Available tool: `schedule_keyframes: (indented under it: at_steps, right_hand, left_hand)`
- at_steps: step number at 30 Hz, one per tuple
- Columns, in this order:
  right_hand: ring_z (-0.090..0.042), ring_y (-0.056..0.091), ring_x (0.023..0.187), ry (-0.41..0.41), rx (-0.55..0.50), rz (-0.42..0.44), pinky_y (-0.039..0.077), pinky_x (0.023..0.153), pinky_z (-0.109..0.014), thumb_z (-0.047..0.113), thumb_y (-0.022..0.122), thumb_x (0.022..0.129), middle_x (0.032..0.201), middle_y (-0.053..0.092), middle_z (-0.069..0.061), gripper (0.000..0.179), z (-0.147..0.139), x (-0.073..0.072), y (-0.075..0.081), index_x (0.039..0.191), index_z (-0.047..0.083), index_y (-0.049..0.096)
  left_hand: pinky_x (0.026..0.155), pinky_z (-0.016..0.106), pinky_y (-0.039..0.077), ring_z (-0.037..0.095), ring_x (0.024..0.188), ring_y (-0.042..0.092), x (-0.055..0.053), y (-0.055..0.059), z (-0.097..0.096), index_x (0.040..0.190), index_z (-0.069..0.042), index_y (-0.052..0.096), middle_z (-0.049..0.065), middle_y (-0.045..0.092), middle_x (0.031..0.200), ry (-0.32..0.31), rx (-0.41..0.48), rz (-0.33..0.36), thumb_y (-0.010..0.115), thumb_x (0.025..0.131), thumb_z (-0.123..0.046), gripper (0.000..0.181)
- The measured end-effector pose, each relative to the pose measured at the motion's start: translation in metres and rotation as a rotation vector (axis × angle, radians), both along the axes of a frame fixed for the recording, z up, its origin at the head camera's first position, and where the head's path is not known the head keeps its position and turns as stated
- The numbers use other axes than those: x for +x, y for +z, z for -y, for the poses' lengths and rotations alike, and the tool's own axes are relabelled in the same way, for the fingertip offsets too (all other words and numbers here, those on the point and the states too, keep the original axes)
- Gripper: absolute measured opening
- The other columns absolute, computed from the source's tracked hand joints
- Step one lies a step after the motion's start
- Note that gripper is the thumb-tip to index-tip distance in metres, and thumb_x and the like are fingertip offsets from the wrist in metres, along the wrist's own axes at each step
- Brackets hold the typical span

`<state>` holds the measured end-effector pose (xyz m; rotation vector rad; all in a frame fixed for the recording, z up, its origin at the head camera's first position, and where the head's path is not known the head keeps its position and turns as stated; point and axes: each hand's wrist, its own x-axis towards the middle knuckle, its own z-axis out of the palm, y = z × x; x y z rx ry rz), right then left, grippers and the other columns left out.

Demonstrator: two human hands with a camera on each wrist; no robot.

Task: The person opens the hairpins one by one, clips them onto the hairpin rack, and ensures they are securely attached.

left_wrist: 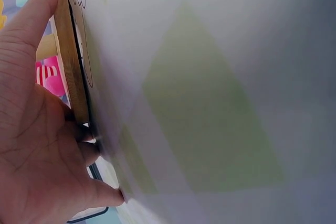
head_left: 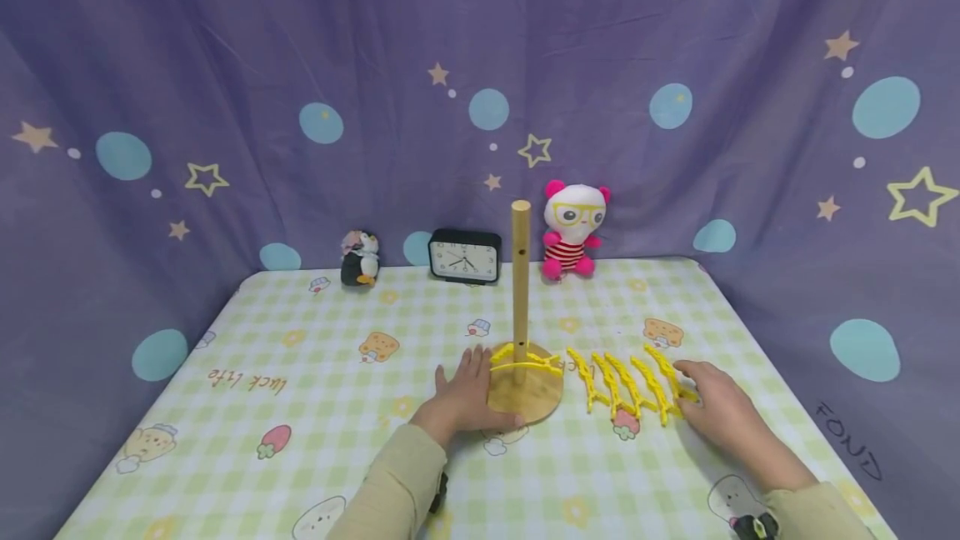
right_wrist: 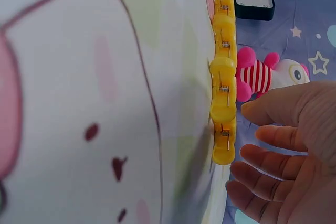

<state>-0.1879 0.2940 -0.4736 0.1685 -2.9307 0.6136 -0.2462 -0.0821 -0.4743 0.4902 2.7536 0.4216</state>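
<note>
A wooden stand has a round base (head_left: 528,405) and an upright pole (head_left: 521,290). My left hand (head_left: 468,394) rests against the base's left side, fingers spread forward and thumb along the front edge. One yellow plastic clip (head_left: 543,363) sits at the foot of the pole, its arms passing on either side; its exact hold cannot be told. Several more yellow clips (head_left: 617,382) lie in a row to the right, with small metal springs showing in the right wrist view. Beside the rightmost clip (head_left: 662,363) is my right hand (head_left: 716,402), thumb and fingers parted, nothing visibly held.
Along the back of the table stand a penguin toy (head_left: 361,259), a black clock (head_left: 465,257) and a pink-and-white plush (head_left: 574,227). A checked cloth (head_left: 322,407) covers the table. Purple curtain (head_left: 375,23) hangs behind and at both sides.
</note>
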Motion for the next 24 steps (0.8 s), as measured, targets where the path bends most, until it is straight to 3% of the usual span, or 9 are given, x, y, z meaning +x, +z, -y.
schedule_keyframes:
  at_steps: [9, 16, 20, 24]
  right_hand:
    - [-0.038, 0.061, 0.093, -0.024, 0.012, 0.122, 0.048, 0.079, -0.054, 0.01, 0.078, 0.078, 0.099, 0.063, -0.02, 0.053, -0.002, -0.012, 0.0, 0.121, -0.011, 0.056]
    - [-0.039, 0.061, 0.09, -0.074, 0.008, 0.176, 0.048, 0.078, -0.054, 0.015, 0.073, 0.083, 0.098, 0.064, -0.024, 0.053, -0.005, -0.017, 0.001, 0.121, -0.015, 0.05]
    - [-0.042, 0.061, 0.094, -0.084, 0.025, 0.175, 0.048, 0.08, -0.054, 0.019, 0.074, 0.083, 0.1, 0.064, -0.026, 0.048, -0.006, -0.019, 0.002, 0.112, -0.014, 0.057]
    - [-0.037, 0.059, 0.088, -0.103, 0.036, 0.21, 0.048, 0.079, -0.052, 0.027, 0.08, 0.078, 0.094, 0.062, -0.021, 0.05, -0.007, -0.024, 0.001, 0.103, -0.012, 0.061]
  left_hand:
    - [0.11, 0.067, 0.005, 0.031, 0.149, 0.006, 0.001, 0.001, -0.001, 0.156, -0.004, 0.012, 0.015, 0.008, 0.162, -0.003, 0.007, -0.001, 0.064, 0.073, -0.076, 0.122]
    - [0.11, 0.067, 0.005, 0.03, 0.149, 0.006, 0.002, -0.002, -0.001, 0.157, -0.005, 0.012, 0.014, 0.008, 0.163, 0.003, 0.003, -0.001, 0.064, 0.072, -0.077, 0.123]
    - [0.11, 0.067, 0.006, 0.031, 0.149, 0.006, 0.001, -0.001, -0.001, 0.157, -0.005, 0.012, 0.014, 0.008, 0.163, 0.001, 0.002, -0.001, 0.064, 0.072, -0.077, 0.123]
    - [0.11, 0.067, 0.005, 0.03, 0.149, 0.006, 0.002, 0.002, -0.001, 0.157, -0.005, 0.011, 0.014, 0.007, 0.163, 0.001, -0.003, -0.002, 0.063, 0.072, -0.077, 0.123]
